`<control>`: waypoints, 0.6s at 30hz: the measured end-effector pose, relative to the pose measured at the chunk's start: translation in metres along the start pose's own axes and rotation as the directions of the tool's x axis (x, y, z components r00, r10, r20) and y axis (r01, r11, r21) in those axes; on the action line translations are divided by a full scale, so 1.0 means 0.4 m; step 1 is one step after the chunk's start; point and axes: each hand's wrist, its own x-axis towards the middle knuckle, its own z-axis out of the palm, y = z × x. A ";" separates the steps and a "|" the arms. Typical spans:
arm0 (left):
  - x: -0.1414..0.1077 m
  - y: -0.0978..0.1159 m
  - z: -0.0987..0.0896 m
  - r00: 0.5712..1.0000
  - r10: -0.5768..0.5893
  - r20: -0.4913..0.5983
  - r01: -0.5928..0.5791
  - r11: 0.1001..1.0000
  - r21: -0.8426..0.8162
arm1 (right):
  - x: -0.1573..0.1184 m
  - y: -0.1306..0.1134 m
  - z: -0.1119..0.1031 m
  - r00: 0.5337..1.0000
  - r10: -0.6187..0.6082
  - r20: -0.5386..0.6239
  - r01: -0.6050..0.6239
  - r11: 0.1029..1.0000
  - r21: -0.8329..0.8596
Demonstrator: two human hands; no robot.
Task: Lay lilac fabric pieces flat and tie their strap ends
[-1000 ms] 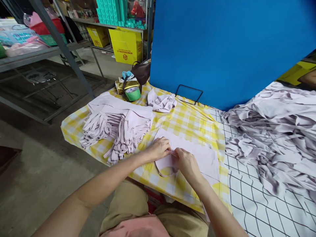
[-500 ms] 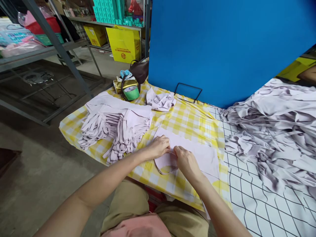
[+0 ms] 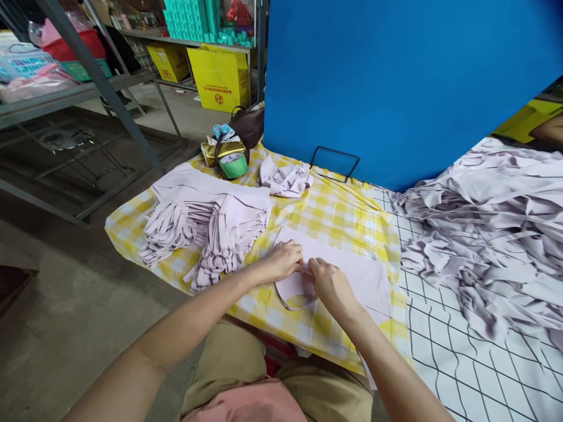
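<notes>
A pale lilac fabric piece point(image 3: 360, 272) with a strap loop at its near left edge lies flat on the yellow checked tablecloth point(image 3: 338, 220). My left hand point(image 3: 285, 259) is closed, its fingers pinching the fabric near its left part. Close beside it, my right hand point(image 3: 329, 281) is also closed on the same piece, fingertips almost meeting the left ones. The pinched spot itself is mostly hidden by the fingers. To the left lies a neat stack of matching fabric pieces point(image 3: 211, 190), their straps hanging toward me.
A crumpled lilac cloth point(image 3: 285, 177) and a roll of green tape point(image 3: 233, 166) lie farther back. A blue panel point(image 3: 373, 88) rises behind with a black wire stand point(image 3: 336, 163). On the right, a large heap of lilac fabric point(image 3: 497, 234) covers a white grid-patterned cloth point(image 3: 457, 357).
Almost nothing differs. My right hand has shifted very slightly up and left on the fabric, while my left hand stays in place.
</notes>
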 end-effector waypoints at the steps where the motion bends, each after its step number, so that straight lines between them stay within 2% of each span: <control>1: 0.000 0.001 -0.002 1.000 -0.001 0.008 0.001 1.000 -0.001 | 0.001 0.001 0.000 1.000 -0.004 -0.001 0.004 1.000 0.000; 7: 0.000 0.000 -0.004 1.000 -0.010 0.021 0.010 1.000 0.004 | 0.005 -0.003 0.001 0.999 -0.034 -0.023 0.034 0.999 0.017; 12: -0.001 -0.008 0.011 1.000 -0.022 -0.002 0.022 1.000 0.009 | 0.012 -0.017 0.004 0.998 -0.036 -0.061 0.041 0.996 0.082; 15: -0.002 -0.012 0.023 0.999 -0.022 -0.036 0.022 1.000 0.006 | 0.017 -0.020 0.018 0.995 0.002 -0.098 0.014 0.988 0.155; 18: -0.008 -0.016 0.026 0.998 -0.005 -0.067 0.003 0.999 -0.034 | 0.002 -0.022 0.037 0.985 0.099 -0.138 -0.064 0.969 0.239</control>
